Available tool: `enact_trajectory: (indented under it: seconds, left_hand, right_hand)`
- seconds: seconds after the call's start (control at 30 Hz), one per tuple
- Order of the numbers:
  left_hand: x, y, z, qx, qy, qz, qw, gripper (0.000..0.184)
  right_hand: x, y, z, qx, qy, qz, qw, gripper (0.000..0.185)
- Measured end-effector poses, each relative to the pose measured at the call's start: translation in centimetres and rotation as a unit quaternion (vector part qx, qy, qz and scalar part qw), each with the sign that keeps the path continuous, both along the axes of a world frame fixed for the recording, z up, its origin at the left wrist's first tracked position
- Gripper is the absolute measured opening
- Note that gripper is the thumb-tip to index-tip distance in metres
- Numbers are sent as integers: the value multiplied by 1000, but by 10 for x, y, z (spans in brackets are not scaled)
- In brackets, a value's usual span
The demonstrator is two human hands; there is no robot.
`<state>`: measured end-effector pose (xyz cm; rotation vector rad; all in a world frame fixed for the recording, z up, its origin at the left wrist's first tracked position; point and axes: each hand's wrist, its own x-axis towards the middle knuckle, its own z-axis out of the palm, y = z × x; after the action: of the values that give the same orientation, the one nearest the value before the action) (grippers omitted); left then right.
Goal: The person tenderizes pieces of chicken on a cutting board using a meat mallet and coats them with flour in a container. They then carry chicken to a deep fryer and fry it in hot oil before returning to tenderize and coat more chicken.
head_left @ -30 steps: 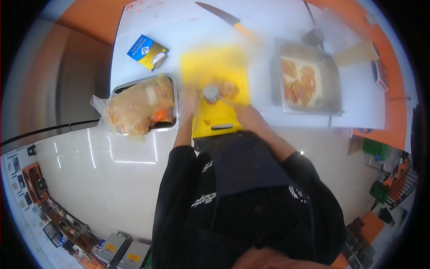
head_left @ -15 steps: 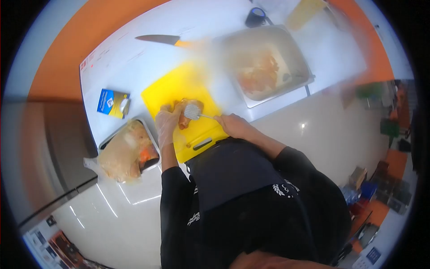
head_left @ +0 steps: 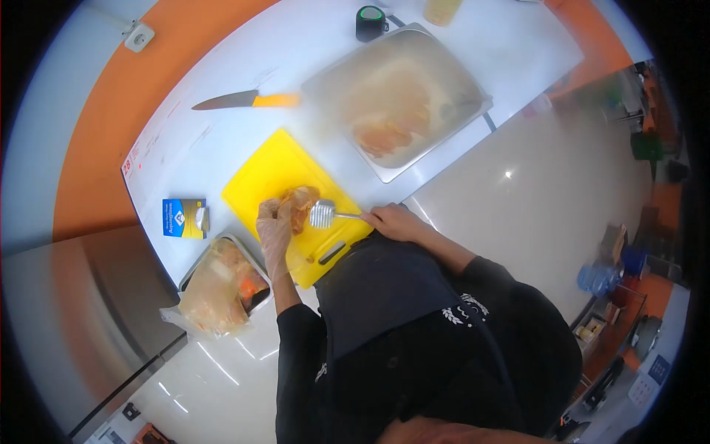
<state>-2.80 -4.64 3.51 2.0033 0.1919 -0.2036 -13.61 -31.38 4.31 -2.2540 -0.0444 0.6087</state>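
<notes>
A piece of raw meat (head_left: 302, 203), chicken by its look, lies on the yellow cutting board (head_left: 277, 157). My left hand (head_left: 274, 228), in a clear plastic glove, has its fingers closed on the meat's left edge. In my bare right hand (head_left: 397, 223) is the thin handle of a metal meat mallet (head_left: 322, 214). The mallet's studded head is over the board at the right side of the meat, tilted; whether it touches the meat I cannot tell.
Beyond the board lie a knife (head_left: 225, 100) with a yellow handle and a steel pan (head_left: 462, 96) holding flattened meat. At left are a blue-and-yellow glove box (head_left: 174, 218) and a tray with a bag of raw meat (head_left: 214, 292). A black speaker-like cylinder (head_left: 371, 24) stands behind.
The mallet head has come off the top of the meat toward its right side and turned edge-on. My left hand still holds the meat. The whole view has shifted and rotated.
</notes>
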Motion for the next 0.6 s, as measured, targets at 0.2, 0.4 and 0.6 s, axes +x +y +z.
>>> enact_trajectory:
  seconds: [0.2,0.4,0.6]
  left_hand:
    - [2,-8,44,-137,-33,-9,990,19]
    - [0,2,89,-53,-41,37,997,18]
    - [7,21,80,-44,-61,27,997,24]
  right_hand:
    - [16,16,-9,21,-84,74,994,32]
    - [42,57,-43,-11,-234,156,960,24]
    - [38,51,-20,-25,-257,181,949,29]
